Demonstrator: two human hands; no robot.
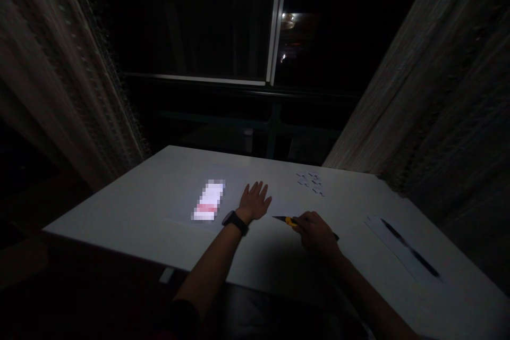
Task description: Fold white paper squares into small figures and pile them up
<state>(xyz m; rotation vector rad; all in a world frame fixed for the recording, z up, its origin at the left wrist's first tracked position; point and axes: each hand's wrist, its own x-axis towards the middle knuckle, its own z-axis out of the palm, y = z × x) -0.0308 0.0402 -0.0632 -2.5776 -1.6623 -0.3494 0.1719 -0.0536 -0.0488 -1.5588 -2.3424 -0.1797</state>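
Tabletop [131,191], lower centre: left hand [254,203] spreads flat, right hand [316,231] grips utility knife [290,220], apparently for cutting; any stroke requires left-hand clearance.

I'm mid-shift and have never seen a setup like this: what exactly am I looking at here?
No machine here: these are a person's own bare hands, seen by a camera worn on the head, looking forward and down. There is just this one view, and it is dim.

The left hand, with a watch at its wrist, lies palm down, fingers spread, on a white table. The right hand grips a yellow-and-black knife, its tip pointing towards the left hand.

Left of the hands glows a pixelated screen, probably a phone. Farther back lie small marked pieces; at right, a long dark strip, too dim to identify.
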